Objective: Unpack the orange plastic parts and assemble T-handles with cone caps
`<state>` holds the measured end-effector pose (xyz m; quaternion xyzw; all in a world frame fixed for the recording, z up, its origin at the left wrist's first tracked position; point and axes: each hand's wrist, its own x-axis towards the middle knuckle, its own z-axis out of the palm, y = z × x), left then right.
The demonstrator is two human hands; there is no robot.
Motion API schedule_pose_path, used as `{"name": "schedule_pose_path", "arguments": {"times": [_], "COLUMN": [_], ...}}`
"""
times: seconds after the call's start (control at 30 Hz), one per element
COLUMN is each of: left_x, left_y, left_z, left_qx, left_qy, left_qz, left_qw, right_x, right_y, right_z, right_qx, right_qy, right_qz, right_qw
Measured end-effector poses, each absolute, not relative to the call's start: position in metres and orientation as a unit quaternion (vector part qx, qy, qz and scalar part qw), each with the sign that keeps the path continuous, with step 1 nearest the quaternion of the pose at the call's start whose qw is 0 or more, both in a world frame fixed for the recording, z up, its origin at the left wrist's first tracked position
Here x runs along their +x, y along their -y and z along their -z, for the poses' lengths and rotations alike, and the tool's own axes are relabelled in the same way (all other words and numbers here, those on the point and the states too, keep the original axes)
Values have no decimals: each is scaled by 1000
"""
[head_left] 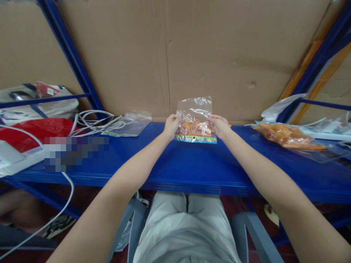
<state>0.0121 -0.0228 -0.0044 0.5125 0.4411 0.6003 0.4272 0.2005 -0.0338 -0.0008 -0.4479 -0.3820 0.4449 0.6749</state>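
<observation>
Between my two hands is a clear plastic bag (195, 109) with orange items inside that I cannot name. Its colourful printed header strip lies towards me, and the see-through end points to the back wall. My left hand (172, 126) pinches the bag's left side near the middle. Opposite it, my right hand (219, 126) grips the right side, where a bit of orange sticks out beside the fingers. The bag is just above or on the blue tabletop (192, 164); I cannot tell which.
To the right lies another bag of orange items (287, 136), beside a white power strip (323, 133). A flat clear bag (131, 126) and coiled white cables (95, 122) are at left, near a red bag (52, 129). Cardboard (192, 54) stands behind. A person's leg (22, 210) shows below left.
</observation>
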Motion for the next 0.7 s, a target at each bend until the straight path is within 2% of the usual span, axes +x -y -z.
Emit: {"name": "schedule_pose_path", "arguments": {"times": [0.17, 0.5, 0.6, 0.7], "left_x": [12, 15, 14, 12], "left_y": [23, 19, 21, 23], "left_z": [5, 8, 7, 6], "left_qx": [502, 502, 508, 513], "left_qy": [-443, -429, -430, -423], "left_qz": [-609, -619, -606, -594], "left_qw": [426, 424, 435, 454], "right_x": [197, 202, 207, 213], "right_y": [37, 19, 13, 10], "right_z": [-1, 13, 19, 23], "right_qx": [-452, -493, -509, -507], "right_qy": [363, 405, 441, 512], "right_qz": [-412, -338, -276, -146], "right_qw": [703, 692, 686, 678]}}
